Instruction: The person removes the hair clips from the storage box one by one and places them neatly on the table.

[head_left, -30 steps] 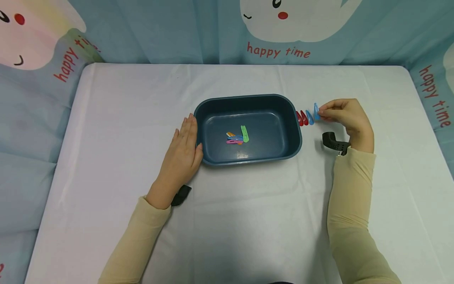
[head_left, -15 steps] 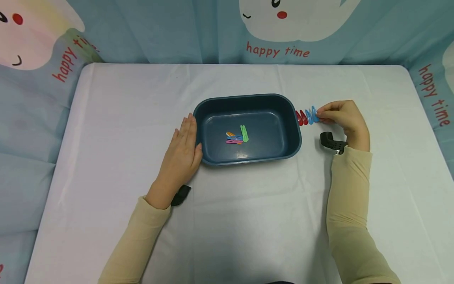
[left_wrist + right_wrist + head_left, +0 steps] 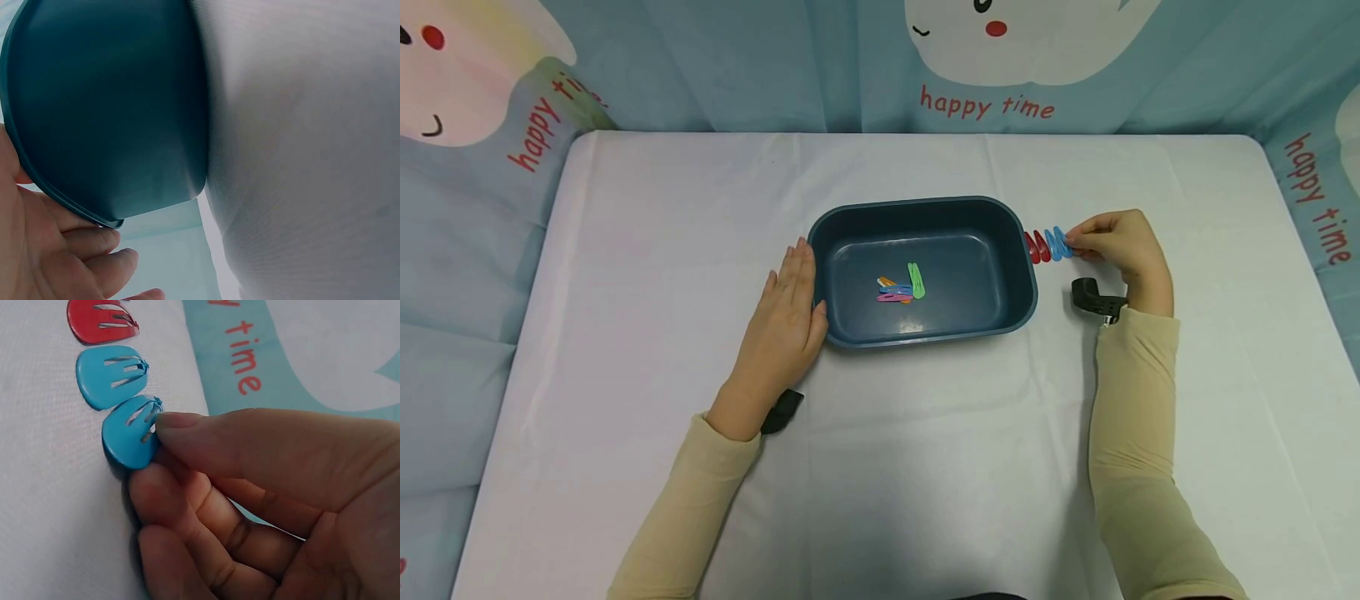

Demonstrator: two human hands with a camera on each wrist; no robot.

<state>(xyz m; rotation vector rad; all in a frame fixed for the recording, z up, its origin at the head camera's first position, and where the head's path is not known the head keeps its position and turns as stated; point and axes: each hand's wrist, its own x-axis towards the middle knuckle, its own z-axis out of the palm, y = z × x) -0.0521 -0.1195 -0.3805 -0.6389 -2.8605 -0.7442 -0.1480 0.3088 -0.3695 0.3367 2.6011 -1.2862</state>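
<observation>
My right hand (image 3: pixel 1126 248) pinches a blue snap hair clip (image 3: pixel 130 434) between thumb and fingers, low over the white cloth. Beside it in the row lies another blue hair clip (image 3: pixel 111 376), then a red hair clip (image 3: pixel 101 320); the head view shows two red ones by the tray's right end. My left hand (image 3: pixel 778 340) rests with straight fingers along the left end of the dark blue tray (image 3: pixel 925 340). In the left wrist view its fingers touch the tray's rim (image 3: pixel 69 209). Inside the tray lie a green hair clip (image 3: pixel 916 282) and a small pile of clips (image 3: pixel 895 291).
A white cloth (image 3: pixel 917 467) covers the table. Blue curtains (image 3: pixel 745 67) with printed words hang behind its far edge and at both sides. Black wrist mounts (image 3: pixel 1096 297) sit at both wrists.
My right hand has moved left and slightly down with the blue hair clip, bringing it from apart to beside the other blue one. My left hand stays at the tray.
</observation>
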